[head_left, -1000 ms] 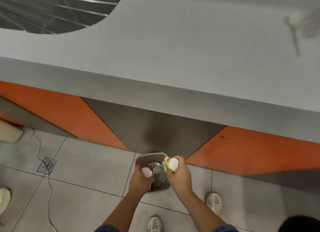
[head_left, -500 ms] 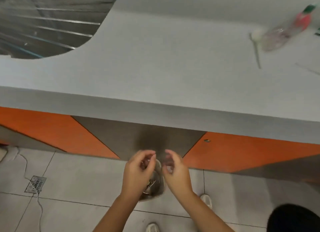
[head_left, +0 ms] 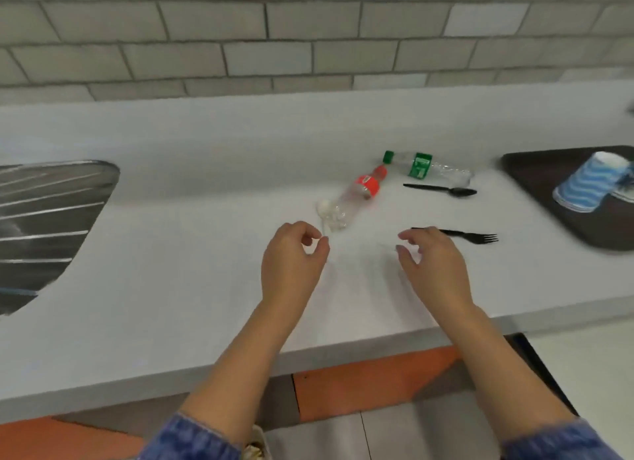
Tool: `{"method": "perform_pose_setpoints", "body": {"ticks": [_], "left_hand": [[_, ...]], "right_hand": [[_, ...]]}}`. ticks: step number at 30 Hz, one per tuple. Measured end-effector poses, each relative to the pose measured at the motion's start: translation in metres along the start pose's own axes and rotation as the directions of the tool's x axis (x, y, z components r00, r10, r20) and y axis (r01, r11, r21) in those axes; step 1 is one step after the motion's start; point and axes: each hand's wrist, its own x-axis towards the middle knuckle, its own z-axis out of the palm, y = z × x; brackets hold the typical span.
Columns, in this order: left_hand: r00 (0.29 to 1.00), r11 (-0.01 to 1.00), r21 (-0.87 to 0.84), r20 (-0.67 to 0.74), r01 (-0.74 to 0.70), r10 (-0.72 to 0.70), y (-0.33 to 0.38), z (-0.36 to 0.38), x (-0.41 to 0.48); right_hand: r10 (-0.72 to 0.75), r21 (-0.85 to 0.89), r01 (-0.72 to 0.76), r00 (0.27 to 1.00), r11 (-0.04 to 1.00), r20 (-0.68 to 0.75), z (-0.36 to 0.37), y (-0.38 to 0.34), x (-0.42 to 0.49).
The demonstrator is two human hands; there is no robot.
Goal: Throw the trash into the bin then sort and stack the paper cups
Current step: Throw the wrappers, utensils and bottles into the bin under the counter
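The blue-and-white striped paper cups [head_left: 583,185] are lying tipped on a dark brown tray [head_left: 535,175], both running off the right edge. The right hand [head_left: 435,264] is overlapping the handle of the black plastic fork [head_left: 477,237]. Both grips are hanging loosely curled, holding nothing. The left hand [head_left: 291,254] is hovering just beside a white plastic spoon [head_left: 324,207]. A clear red-labelled plastic bottle [head_left: 356,199] is lying beyond on the grey tabletop [head_left: 206,254].

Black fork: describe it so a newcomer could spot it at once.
On the grey counter, left of the dark tray, look just beyond the right hand. The black fork lies flat there, tines toward the tray; the black spoon farther back has a rounded bowl.
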Motion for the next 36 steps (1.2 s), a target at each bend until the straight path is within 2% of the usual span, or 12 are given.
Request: {"method": "perform_pose_setpoints", "body": {"ticks": [3, 5, 9, 12, 14, 17, 20, 23, 27, 29, 33, 36], "left_hand": [[0.974, 0.970, 0.194, 0.144, 0.148, -0.177, 0.005, 0.037, 0.036], [0.947, 0.940, 0.283, 0.198, 0.192, -0.253, 0.005, 0.054, 0.047], [0.931, 0.896, 0.369, 0.165, 0.247, -0.324, 0.001, 0.068, 0.059], [0.921, 0.875, 0.391, 0.141, 0.285, -0.363, 0.000, 0.066, 0.070], [0.900, 0.851, 0.422, 0.153, 0.313, -0.408, -0.003, 0.061, 0.076], [0.869, 0.817, 0.487, 0.206, 0.308, -0.450, -0.007, 0.055, 0.083], [0.891, 0.834, 0.468, 0.183, 0.292, -0.415, -0.010, 0.051, 0.090], [0.909, 0.844, 0.440, 0.127, 0.307, -0.397, -0.012, 0.050, 0.096], [0.916, 0.862, 0.384, 0.089, 0.331, -0.391, -0.010, 0.052, 0.103], [0.925, 0.876, 0.361, 0.077, 0.321, -0.371, -0.009, 0.054, 0.104], [0.923, 0.893, 0.303, 0.089, 0.332, -0.373, -0.008, 0.053, 0.099], [0.919, 0.898, 0.278, 0.101, 0.342, -0.382, -0.008, 0.047, 0.088]], "right_hand": [[0.036, -0.246, 0.033, 0.963, 0.969, 0.268, 0.008, 0.034, 0.032], [0.025, -0.229, 0.058, 0.939, 0.972, 0.344, 0.011, 0.043, 0.044], [-0.015, -0.143, 0.081, 0.912, 0.986, 0.409, 0.010, 0.049, 0.055], [0.000, -0.072, 0.025, 0.943, 0.997, 0.334, -0.003, 0.061, 0.064], [0.044, -0.107, -0.009, 0.943, 0.994, 0.331, -0.010, 0.075, 0.071], [0.101, -0.220, -0.002, 0.892, 0.975, 0.440, -0.017, 0.096, 0.085], [0.159, -0.265, -0.009, 0.819, 0.964, 0.552, -0.015, 0.110, 0.095], [0.100, -0.239, 0.038, 0.837, 0.970, 0.538, -0.010, 0.116, 0.103], [-0.036, -0.205, 0.112, 0.938, 0.972, 0.344, -0.004, 0.110, 0.135], [-0.082, -0.293, 0.170, 0.953, 0.941, 0.291, 0.004, 0.107, 0.159], [-0.013, -0.470, 0.211, 0.921, 0.857, 0.390, 0.028, 0.109, 0.186], [-0.027, -0.504, 0.241, 0.918, 0.830, 0.395, 0.041, 0.116, 0.184]]}}
